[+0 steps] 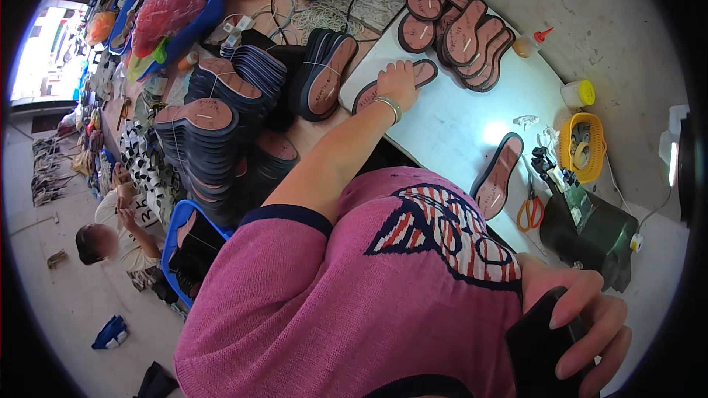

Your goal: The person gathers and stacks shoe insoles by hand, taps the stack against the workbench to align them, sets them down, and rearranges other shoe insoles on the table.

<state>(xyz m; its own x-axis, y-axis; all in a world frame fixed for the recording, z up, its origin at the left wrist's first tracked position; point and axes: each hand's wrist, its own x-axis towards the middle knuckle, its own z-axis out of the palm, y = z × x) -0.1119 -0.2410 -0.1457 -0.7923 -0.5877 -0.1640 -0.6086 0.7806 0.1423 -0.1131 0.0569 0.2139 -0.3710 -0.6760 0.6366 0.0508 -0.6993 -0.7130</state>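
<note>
My left hand [398, 87], a bracelet at its wrist, reaches across the white tabletop [428, 121]. Its curled fingers close over the middle of a pink insole [425, 71] with a dark edge, and both ends of the insole show beyond the hand. Down at the lower right, my right hand [590, 324] grips a flat black object that looks like a mobile phone [542, 350]. A loose pile of similar pink insoles [466, 40] lies just beyond the left hand. One single insole [499, 177] rests near the table's front edge.
Tied stacks of insoles [195, 114] crowd the left. Orange-handled scissors [529, 214], a yellow basket [582, 149], a glue bottle [532, 43] and a yellow-lidded jar [577, 93] stand right. A blue crate [174, 239] is beside me; another person [114, 232] sits far left.
</note>
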